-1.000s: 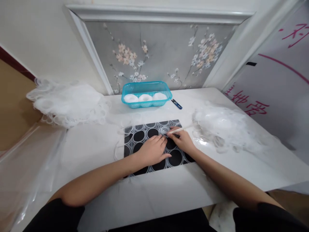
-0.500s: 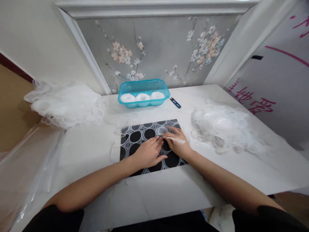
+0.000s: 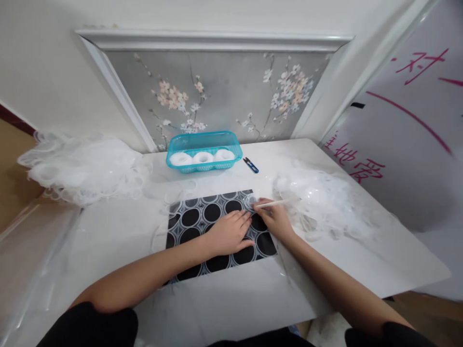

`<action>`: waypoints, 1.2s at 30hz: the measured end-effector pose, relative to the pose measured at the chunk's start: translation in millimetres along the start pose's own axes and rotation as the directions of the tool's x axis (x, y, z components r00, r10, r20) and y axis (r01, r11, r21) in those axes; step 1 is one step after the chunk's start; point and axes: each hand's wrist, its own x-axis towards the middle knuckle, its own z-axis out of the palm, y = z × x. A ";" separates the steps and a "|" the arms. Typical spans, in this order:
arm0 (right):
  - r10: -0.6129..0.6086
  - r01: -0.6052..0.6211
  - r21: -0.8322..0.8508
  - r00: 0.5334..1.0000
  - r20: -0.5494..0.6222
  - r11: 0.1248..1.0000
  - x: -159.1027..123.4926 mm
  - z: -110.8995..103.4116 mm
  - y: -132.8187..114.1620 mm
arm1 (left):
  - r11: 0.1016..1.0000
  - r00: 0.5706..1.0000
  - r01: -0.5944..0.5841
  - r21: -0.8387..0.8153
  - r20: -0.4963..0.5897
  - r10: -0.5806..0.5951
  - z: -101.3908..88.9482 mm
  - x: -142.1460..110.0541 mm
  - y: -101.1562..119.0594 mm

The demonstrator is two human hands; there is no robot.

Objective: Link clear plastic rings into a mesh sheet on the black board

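A black mat with grey circles (image 3: 202, 226) lies on the white table (image 3: 231, 289). My left hand (image 3: 228, 234) rests flat on the mat, fingers stretched toward its far right corner. My right hand (image 3: 275, 219) is closed on a thin pale stick (image 3: 280, 203), whose tip touches a small clear ring (image 3: 249, 201) at the mat's far right corner. The fingertips of both hands nearly meet beside that ring.
A turquoise basket (image 3: 204, 140) with three white rolls stands at the back. Small blue-handled snips (image 3: 251, 165) lie to its right. Heaps of clear thin rings sit at the left (image 3: 79, 166) and right (image 3: 321, 200). A clear plastic sheet (image 3: 32, 260) hangs at the left edge.
The stick in my right hand has swung from lying across my hand to pointing out to the right. The camera has shifted, so everything sits further left and lower.
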 end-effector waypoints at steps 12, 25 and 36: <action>0.083 -0.083 0.028 0.996 0.010 0.996 0.1 1.8 3.7 | 1.000 0.997 -0.003 0.030 0.083 0.001 10.7 -2.7 1.9; 0.033 -0.033 0.024 0.999 -0.029 0.999 -0.1 0.1 -2.6 | 1.000 0.998 -0.021 -0.010 0.058 0.021 12.6 -3.0 -1.7; -0.109 0.132 -0.233 0.988 0.109 0.964 -6.8 0.9 -6.0 | 0.999 0.998 -0.020 -0.027 0.057 0.022 10.4 -3.3 -0.7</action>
